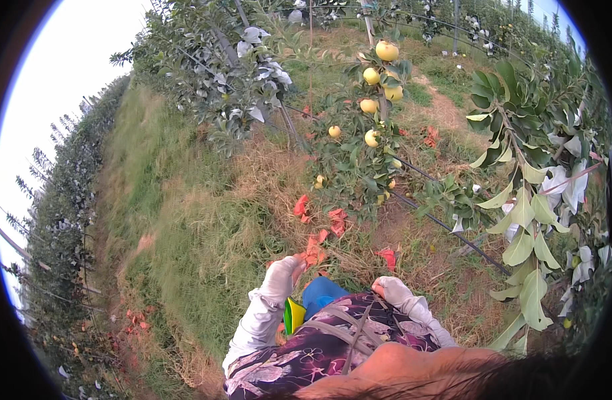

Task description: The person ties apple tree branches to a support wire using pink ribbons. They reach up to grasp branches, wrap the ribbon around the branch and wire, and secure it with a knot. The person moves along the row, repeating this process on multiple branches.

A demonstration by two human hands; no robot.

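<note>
My left hand [287,274], in a white sleeve that covers much of it, is raised at the left front of my body. Red paper scraps [314,248] show just past its fingertips; whether it touches them is unclear. My right hand [393,291], sleeved the same way, is at the front of my dark floral top [331,345], close to a thin cord, its fingers curled. A yellow and green item [294,315] is beside my left forearm. Ahead, yellow apples [371,76] grow on a small tree tied along a post.
A black hose [416,170] runs low across the row, from the apple tree towards the right. Leafy branches [523,200] hang close at the right, with white bags [576,185] behind them. A bagged tree [236,65] leans at the upper left. Dry grass [266,175] covers the ground.
</note>
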